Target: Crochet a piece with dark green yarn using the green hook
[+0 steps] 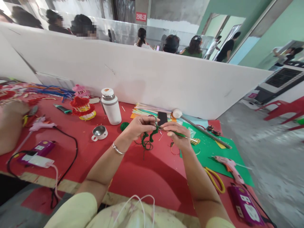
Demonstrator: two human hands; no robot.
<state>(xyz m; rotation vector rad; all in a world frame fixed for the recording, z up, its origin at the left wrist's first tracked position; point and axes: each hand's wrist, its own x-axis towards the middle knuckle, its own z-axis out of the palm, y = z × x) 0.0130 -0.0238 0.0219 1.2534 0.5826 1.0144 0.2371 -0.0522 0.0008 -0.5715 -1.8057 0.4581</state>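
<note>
My left hand (141, 126) pinches a small piece of dark green crochet (154, 135) between thumb and fingers, above the red tabletop. A strip of it and loose yarn loops hang below the fingers. In my right hand (178, 133) is a crochet hook (181, 134) with a green grip, its tip pointing left at the crochet. The fine contact between hook and stitches is too small to make out. Just left of my left hand lies a ball of green yarn (123, 126). A black phone (162, 118) lies behind the hands.
A white flask (111, 109) and its metal cup (99, 132) stand to the left. Rightward are a pink glue gun (229, 167), yellow-handled scissors (216, 180) and a purple power strip (245, 204). A white partition (142, 72) closes off the back. Someone's arm (10, 126) rests far left.
</note>
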